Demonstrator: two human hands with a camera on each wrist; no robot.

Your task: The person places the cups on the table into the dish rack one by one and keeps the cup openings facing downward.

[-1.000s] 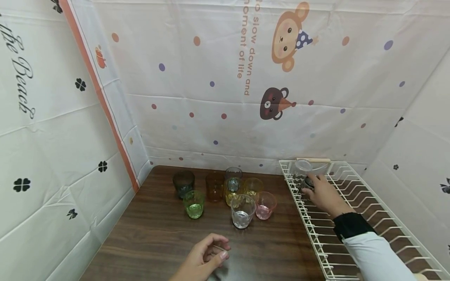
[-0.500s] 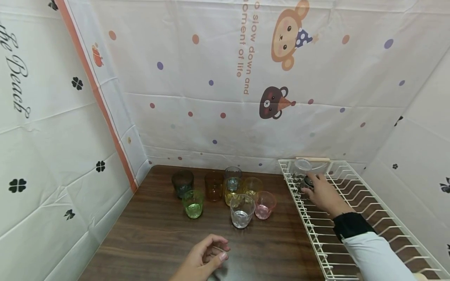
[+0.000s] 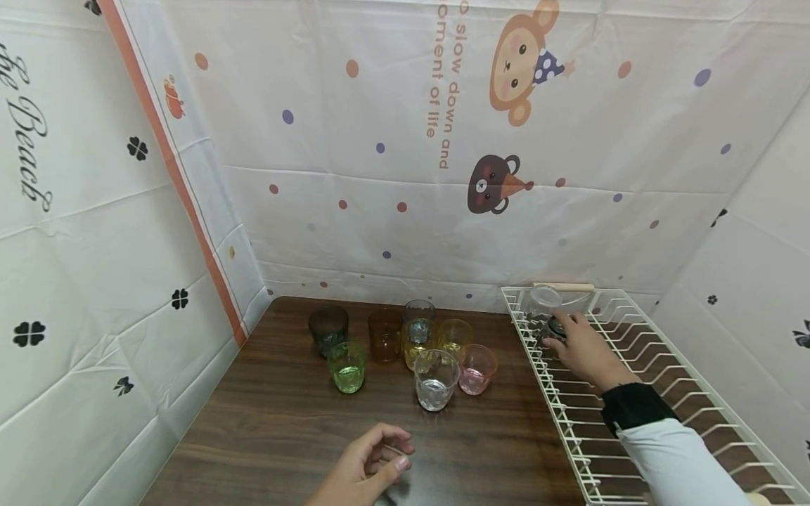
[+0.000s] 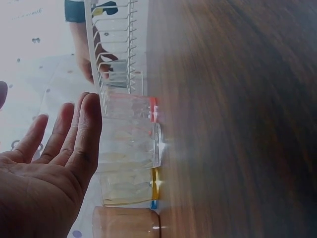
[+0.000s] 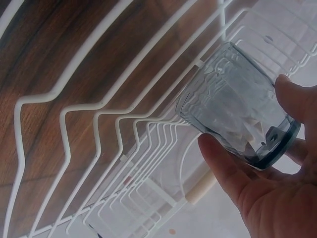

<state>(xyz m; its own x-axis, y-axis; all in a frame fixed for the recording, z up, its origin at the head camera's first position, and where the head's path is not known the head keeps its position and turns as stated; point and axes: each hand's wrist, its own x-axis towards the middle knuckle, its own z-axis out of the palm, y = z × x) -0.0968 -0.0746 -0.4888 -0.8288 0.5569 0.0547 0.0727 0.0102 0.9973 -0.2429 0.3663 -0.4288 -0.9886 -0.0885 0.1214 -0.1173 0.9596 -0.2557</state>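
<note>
My right hand [image 3: 585, 351] grips a grey-blue tinted glass tumbler [image 5: 237, 109] by its base end, with thumb and fingers around it. The tumbler is upside down, its rim against the wires of the white dish rack [image 3: 557, 414]. Beside it in the rack's far left corner stands a clear glass [image 3: 545, 299], partly hidden by my fingers in the head view. Low over the table, my left hand [image 3: 370, 464] is loosely bent and holds nothing. Closest to it is a clear tumbler [image 3: 436, 383] standing upright on the dark wooden table [image 3: 285, 436].
Several upright tumblers stand grouped at the table's back: dark grey [image 3: 329, 329], green [image 3: 347, 369], brown [image 3: 384, 336], yellow [image 3: 455, 337] and pink [image 3: 477, 369]. A bluish glass [image 3: 420, 309] stands behind another yellow one. Printed cloth walls [image 3: 354, 140] enclose the table.
</note>
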